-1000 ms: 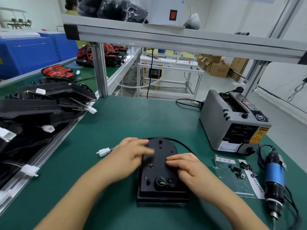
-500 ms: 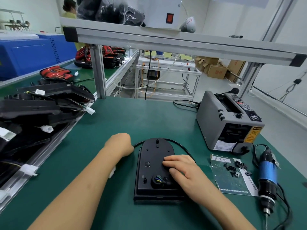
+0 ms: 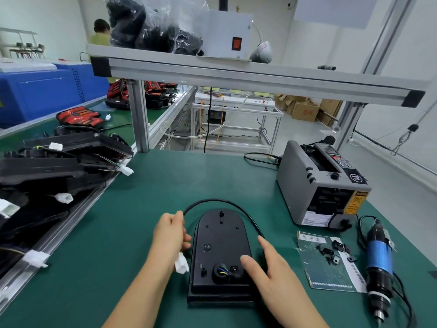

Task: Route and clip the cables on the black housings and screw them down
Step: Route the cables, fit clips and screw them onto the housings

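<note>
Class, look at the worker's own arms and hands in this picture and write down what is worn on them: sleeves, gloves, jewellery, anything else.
Nothing worn is visible. The left forearm and right forearm are bare to the picture's lower edge, with no sleeve in view. The left hand and the right hand have no gloves, and no ring, watch or wristband shows on them.

Cable [image 3: 212,201] stretch within the left hand [image 3: 169,235] — hidden; screwdriver [image 3: 378,254] tip — past the bottom edge.
</note>
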Demonstrator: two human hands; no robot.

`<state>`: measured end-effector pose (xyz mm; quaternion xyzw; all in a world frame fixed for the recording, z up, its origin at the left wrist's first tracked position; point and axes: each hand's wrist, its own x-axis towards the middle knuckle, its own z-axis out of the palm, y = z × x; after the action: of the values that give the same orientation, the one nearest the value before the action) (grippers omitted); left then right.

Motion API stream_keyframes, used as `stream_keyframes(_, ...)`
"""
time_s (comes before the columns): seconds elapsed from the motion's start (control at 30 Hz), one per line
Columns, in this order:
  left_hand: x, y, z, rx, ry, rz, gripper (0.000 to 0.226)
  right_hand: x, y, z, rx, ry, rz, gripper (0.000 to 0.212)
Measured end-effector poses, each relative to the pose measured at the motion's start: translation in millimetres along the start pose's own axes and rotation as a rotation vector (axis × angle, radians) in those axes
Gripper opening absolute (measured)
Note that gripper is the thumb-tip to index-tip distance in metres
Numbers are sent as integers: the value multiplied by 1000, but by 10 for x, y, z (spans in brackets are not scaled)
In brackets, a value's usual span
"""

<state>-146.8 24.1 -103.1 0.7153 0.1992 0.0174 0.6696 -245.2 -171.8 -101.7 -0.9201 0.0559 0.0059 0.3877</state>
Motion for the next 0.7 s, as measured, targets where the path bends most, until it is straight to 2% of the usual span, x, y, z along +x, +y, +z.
stream_keyframes(0.1,-81,-69,9,276,-79,89,20,-10,-51,14,5,-39,28,110)
stream_keyframes(0.17,-136,-91,-33,470,-94,215,20,-17,-72,27,-38,-48,35,118)
stream_keyframes(0.3,-158,-51,-191,486,-137,321,22,-29,-104,33,-50,-67,66,114)
stream_keyframes(0.37,-169,-99,-215,585,-135,325,18,-29,-115,39,-52,-78,61,110)
stream_keyframes(0.5,-251,-220,-161,928,53,411,9,-28,-128,47,-50,-87,71,106)
stream_keyframes(0.57,-291,-226,-147,953,70,410,13,-33,-119,43,-39,-93,83,102)
stream_keyframes(0.63,-294,-191,-185,911,-15,337,21,-30,-100,49,-29,-93,92,90)
stream_keyframes(0.7,-307,-146,-266,657,-173,184,23,-30,-83,60,-19,-83,95,81)
